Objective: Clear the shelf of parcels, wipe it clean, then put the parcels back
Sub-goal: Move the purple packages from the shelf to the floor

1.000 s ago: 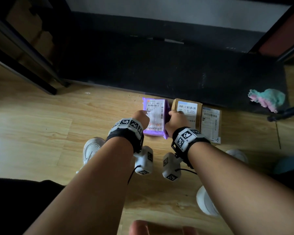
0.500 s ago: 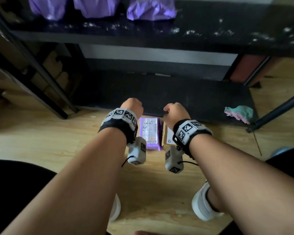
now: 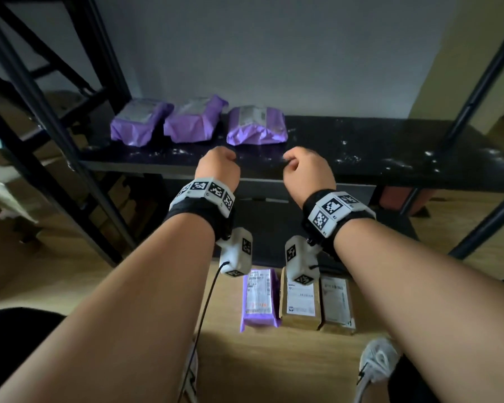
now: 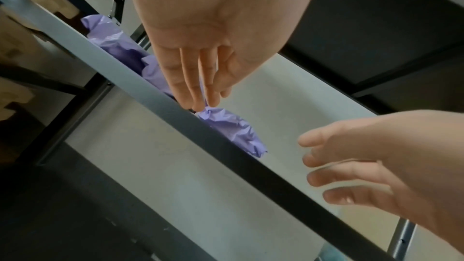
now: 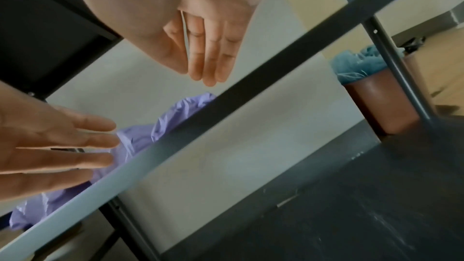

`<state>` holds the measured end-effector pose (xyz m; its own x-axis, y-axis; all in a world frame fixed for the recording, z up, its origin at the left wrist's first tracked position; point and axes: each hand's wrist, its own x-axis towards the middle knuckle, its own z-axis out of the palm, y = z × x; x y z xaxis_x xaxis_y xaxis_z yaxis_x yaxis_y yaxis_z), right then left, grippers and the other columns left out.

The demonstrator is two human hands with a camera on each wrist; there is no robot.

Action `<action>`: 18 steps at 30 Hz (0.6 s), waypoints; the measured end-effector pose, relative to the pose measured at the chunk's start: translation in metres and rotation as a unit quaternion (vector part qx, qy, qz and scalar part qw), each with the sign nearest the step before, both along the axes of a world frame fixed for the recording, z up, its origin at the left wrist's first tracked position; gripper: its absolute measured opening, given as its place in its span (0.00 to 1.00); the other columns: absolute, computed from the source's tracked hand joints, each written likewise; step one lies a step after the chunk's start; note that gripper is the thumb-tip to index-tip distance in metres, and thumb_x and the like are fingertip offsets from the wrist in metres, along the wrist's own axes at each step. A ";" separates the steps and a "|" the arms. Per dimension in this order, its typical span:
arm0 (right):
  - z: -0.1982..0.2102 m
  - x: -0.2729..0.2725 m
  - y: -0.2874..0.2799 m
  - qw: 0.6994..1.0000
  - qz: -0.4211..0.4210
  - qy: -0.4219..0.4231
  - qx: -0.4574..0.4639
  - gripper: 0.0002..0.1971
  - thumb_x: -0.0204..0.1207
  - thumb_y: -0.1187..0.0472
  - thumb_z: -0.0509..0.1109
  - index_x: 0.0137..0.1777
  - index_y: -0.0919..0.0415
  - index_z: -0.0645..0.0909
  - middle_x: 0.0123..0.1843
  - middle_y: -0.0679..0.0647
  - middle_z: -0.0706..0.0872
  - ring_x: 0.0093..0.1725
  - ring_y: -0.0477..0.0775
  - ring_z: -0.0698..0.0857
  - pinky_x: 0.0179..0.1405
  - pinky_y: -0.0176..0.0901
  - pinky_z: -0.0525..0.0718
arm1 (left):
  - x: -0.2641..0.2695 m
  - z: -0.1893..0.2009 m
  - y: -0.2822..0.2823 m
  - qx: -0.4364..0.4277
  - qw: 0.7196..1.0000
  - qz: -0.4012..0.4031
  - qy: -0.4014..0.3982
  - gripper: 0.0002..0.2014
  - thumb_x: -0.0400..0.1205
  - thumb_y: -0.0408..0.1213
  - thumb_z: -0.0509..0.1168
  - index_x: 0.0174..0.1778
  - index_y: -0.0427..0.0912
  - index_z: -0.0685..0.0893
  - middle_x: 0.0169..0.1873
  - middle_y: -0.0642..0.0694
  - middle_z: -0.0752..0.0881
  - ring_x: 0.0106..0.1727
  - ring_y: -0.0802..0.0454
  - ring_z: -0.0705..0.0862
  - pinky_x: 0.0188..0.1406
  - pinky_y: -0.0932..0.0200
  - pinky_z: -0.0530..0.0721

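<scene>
From the head view I've got both hands empty over the front of the dusty shelf (image 3: 390, 152), left hand (image 3: 218, 167) and right hand (image 3: 306, 170) just short of three purple parcels (image 3: 256, 126); three more sit on the floor (image 3: 297, 301). Left wrist view: fingers (image 4: 193, 78) straight, relaxed. Right wrist view: fingers (image 5: 208, 55) loosely together. I'd say we're mid-clearing, next is grabbing the nearest purple one

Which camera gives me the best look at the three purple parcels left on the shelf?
The head view: all three purple parcels sit side by side on the dusty shelf, unobstructed. The left wrist view shows only crumpled purple edges above the shelf lip, partly behind the fingers; the right wrist view shows only purple wrap behind the lip.
</scene>
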<state>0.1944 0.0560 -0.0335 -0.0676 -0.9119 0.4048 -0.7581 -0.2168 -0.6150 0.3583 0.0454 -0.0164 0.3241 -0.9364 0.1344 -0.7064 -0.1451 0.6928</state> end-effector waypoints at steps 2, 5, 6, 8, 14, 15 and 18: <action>0.014 -0.001 -0.015 1.000 -0.003 0.000 -0.012 0.16 0.79 0.67 0.59 0.61 0.60 0.84 0.60 0.56 0.85 0.55 0.57 0.85 0.50 0.42 0.81 | -0.001 0.009 -0.011 -0.005 1.000 -0.006 0.008 0.18 0.82 0.31 0.58 0.65 0.47 0.84 0.63 0.45 0.85 0.64 0.45 0.83 0.53 0.62 0.74; 0.026 -0.001 -0.039 1.000 -0.011 0.004 -0.005 0.16 0.79 0.67 0.59 0.62 0.61 0.84 0.61 0.58 0.84 0.56 0.58 0.85 0.51 0.41 0.80 | -0.001 0.019 -0.029 -0.009 1.000 -0.005 0.009 0.19 0.82 0.30 0.57 0.67 0.46 0.83 0.64 0.44 0.84 0.65 0.44 0.82 0.52 0.64 0.72; 0.028 -0.001 -0.048 1.000 -0.013 0.006 0.003 0.16 0.79 0.67 0.60 0.62 0.61 0.84 0.61 0.58 0.84 0.56 0.59 0.85 0.50 0.41 0.80 | -0.001 0.022 -0.035 -0.008 1.000 -0.001 0.013 0.19 0.82 0.29 0.57 0.67 0.44 0.82 0.65 0.43 0.84 0.66 0.43 0.82 0.53 0.63 0.74; 0.030 0.001 -0.065 1.000 -0.015 0.016 0.020 0.15 0.79 0.66 0.62 0.63 0.61 0.83 0.61 0.58 0.83 0.57 0.59 0.84 0.51 0.43 0.81 | -0.002 0.027 -0.049 -0.008 1.000 -0.004 0.030 0.19 0.83 0.29 0.56 0.69 0.41 0.81 0.66 0.41 0.83 0.68 0.42 0.81 0.62 0.60 0.77; 0.040 0.009 -0.113 0.991 -0.042 0.081 0.099 0.16 0.81 0.58 0.62 0.65 0.61 0.80 0.64 0.60 0.81 0.65 0.63 0.78 0.60 0.50 0.78 | -0.004 0.037 -0.092 0.056 0.998 -0.029 0.010 0.19 0.81 0.27 0.56 0.68 0.33 0.80 0.66 0.33 0.82 0.68 0.36 0.79 0.65 0.51 0.76; 0.041 0.011 -0.120 0.987 -0.049 0.095 0.118 0.16 0.82 0.56 0.61 0.65 0.61 0.79 0.64 0.60 0.82 0.65 0.63 0.78 0.61 0.52 0.78 | -0.005 0.036 -0.098 0.070 0.997 -0.027 0.009 0.19 0.82 0.27 0.55 0.69 0.33 0.80 0.67 0.32 0.81 0.69 0.35 0.78 0.67 0.50 0.75; 0.041 0.014 -0.135 0.969 -0.073 0.137 0.194 0.17 0.82 0.53 0.59 0.66 0.59 0.78 0.65 0.59 0.82 0.69 0.64 0.75 0.63 0.56 0.75 | -0.004 0.027 -0.112 0.083 0.996 -0.018 0.008 0.19 0.84 0.28 0.55 0.70 0.32 0.78 0.66 0.32 0.81 0.69 0.35 0.78 0.68 0.47 0.76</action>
<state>0.2085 -0.0794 0.0070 -0.1457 -0.9878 0.0551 -0.9098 0.1119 -0.3996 0.3545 -0.0664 0.0106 0.2908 -0.9564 -0.0283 -0.7030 -0.2336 0.6717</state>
